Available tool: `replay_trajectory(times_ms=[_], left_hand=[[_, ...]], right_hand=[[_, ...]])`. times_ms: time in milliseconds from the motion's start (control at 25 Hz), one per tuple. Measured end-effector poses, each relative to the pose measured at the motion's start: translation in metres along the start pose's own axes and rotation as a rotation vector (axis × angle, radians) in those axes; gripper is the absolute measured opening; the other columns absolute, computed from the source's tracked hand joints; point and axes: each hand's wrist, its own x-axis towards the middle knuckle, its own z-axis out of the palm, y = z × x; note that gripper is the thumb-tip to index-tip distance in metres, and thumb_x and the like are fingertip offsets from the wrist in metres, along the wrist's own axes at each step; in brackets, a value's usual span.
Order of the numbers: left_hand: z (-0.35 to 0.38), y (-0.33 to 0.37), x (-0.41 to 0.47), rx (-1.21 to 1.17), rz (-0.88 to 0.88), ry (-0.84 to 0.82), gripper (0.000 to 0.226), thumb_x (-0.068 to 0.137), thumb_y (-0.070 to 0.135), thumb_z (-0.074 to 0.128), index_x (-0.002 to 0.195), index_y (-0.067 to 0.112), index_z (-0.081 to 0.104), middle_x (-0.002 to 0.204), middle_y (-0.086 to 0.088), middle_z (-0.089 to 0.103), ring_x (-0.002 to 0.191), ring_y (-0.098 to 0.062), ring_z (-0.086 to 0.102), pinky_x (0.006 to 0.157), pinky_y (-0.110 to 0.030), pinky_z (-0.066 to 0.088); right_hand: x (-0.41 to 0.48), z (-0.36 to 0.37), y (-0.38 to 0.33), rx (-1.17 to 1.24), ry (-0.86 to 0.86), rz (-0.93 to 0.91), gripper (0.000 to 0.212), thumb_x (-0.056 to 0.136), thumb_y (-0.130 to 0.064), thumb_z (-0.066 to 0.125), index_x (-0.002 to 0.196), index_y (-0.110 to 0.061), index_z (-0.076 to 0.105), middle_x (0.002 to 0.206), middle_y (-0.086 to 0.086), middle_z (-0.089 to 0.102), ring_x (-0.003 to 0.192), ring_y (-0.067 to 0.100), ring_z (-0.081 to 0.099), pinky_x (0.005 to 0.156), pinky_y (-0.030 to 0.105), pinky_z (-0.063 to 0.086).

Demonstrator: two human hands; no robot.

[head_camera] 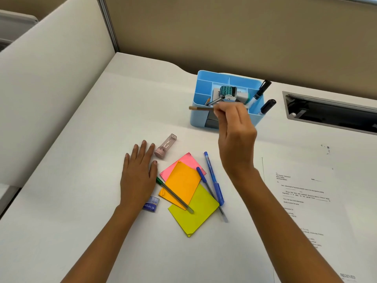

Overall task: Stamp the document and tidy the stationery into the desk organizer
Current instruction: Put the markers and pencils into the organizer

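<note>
My right hand (234,129) is raised in front of the blue desk organizer (196,117) and pinches a brown pencil (199,108) held level, its end sticking out to the left. The organizer holds a stamp (227,91), an eraser and two black markers (262,90). My left hand (138,174) lies flat on the desk. Beside it are a pink stapler (165,146), a green pen (175,196), a small blue box (151,204), pink, orange and yellow sticky notes (183,182) and two blue pens (213,177). The printed document (306,201) lies at the right.
Beige partition walls close off the desk at the left and back. A cable slot (330,111) is cut into the desk right of the organizer. The white desk surface (81,231) stretches towards me on the left.
</note>
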Motion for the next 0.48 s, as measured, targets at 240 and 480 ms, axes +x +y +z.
replay_trajectory(times_ms=[240,480], left_hand=[[0.000,0.000,0.000,-0.007,0.001,0.000,0.050,0.098,0.020,0.040,0.146,0.022,0.027,0.156,-0.003,0.020,0.145,-0.022,0.013,0.118,-0.038,0.005],[0.000,0.000,0.000,-0.010,0.005,0.008,0.050,0.098,0.019,0.041,0.146,0.021,0.027,0.156,-0.003,0.021,0.145,-0.022,0.014,0.118,-0.038,0.005]], right_hand=[[0.056,0.032,0.012,-0.294,-0.145,-0.012,0.016,0.093,-0.007,0.053,0.090,0.002,0.066,0.089,0.017,0.068,0.089,0.028,0.057,0.076,0.034,0.046],[0.065,0.062,0.023,-0.377,-0.356,0.061,0.020,0.096,-0.016,0.051,0.091,-0.002,0.063,0.090,0.015,0.065,0.090,0.024,0.048,0.071,0.032,0.034]])
